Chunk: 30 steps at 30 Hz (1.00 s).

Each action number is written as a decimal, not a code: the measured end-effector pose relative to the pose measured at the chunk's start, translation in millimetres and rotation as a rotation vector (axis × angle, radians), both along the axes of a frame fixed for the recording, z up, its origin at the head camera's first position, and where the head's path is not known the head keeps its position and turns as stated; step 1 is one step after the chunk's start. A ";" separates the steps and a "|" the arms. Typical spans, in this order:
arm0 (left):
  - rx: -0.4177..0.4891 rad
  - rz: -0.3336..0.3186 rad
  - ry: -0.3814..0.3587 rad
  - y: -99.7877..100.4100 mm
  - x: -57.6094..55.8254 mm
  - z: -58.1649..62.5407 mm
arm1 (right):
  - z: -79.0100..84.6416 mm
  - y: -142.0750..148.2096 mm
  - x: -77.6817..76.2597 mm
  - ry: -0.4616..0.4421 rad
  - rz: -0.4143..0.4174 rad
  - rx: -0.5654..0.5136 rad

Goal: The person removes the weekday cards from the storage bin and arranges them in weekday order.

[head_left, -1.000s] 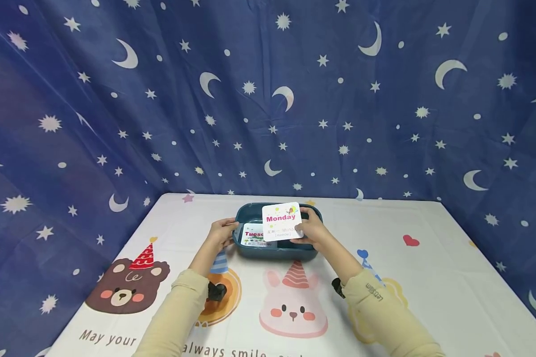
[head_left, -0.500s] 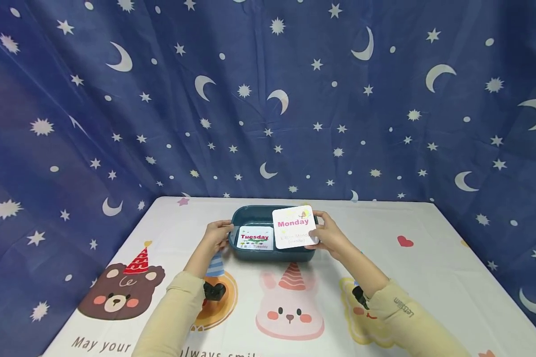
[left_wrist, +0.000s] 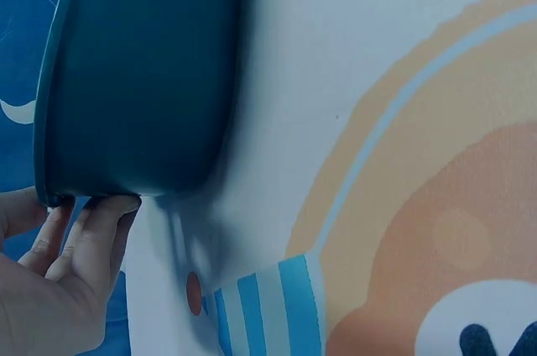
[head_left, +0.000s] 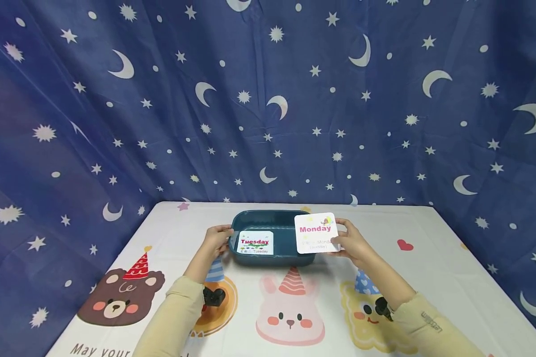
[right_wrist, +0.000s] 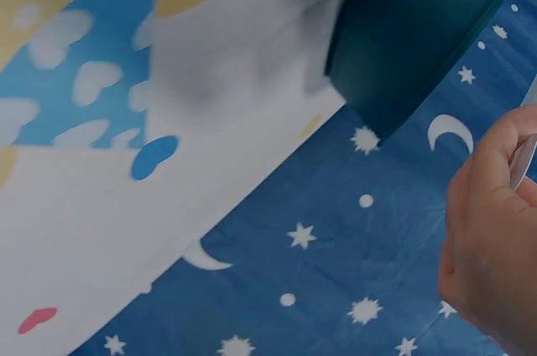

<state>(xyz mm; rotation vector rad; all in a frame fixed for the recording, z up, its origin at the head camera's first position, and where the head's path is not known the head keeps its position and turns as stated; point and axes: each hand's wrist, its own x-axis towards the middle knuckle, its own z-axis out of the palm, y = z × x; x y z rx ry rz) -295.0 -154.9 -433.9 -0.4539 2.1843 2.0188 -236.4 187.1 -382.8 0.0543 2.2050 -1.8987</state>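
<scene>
A dark teal plastic bin (head_left: pixel 259 219) stands near the back of the table. My left hand (head_left: pixel 216 240) holds its left end; in the left wrist view the fingers (left_wrist: pixel 99 230) bend in against the bin's end wall, under the rim. Flat inside the bin's left half lies a white "Tuesday" card (head_left: pixel 255 243). At the bin's right end my right hand (head_left: pixel 354 244) pinches a square white "Monday" card (head_left: pixel 316 232) by its right edge, raised and tilted toward me. That card overlaps the bin's right rim in the head view. Only its edge shows in the right wrist view.
A white tablecloth (head_left: pixel 406 277) printed with cartoon animals covers the table. Behind it hangs a blue curtain (head_left: pixel 303 163) with moons and stars, close to the table's back edge. A black strap (head_left: pixel 383 308) shows at my right wrist.
My right hand has moved right with the "Monday" card, from over the bin's middle to its right end, uncovering the "Tuesday" card. The left hand stays on the bin. The head view shifted slightly.
</scene>
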 end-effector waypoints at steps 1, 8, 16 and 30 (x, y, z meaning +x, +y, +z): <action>0.000 0.002 0.002 0.3 0.1 -0.9 | -1.2 3.1 0.4 0.001 0.000 0.002; -0.048 0.009 0.025 0.3 -1.9 -7.7 | -6.6 24.8 0.8 0.011 -0.014 0.050; -0.071 0.019 0.009 1.6 -1.9 -7.7 | -13.5 47.3 1.3 -0.028 -0.067 0.056; -0.071 0.013 -0.006 2.2 -0.2 -5.3 | -29.9 64.7 -14.4 -0.053 -0.107 0.109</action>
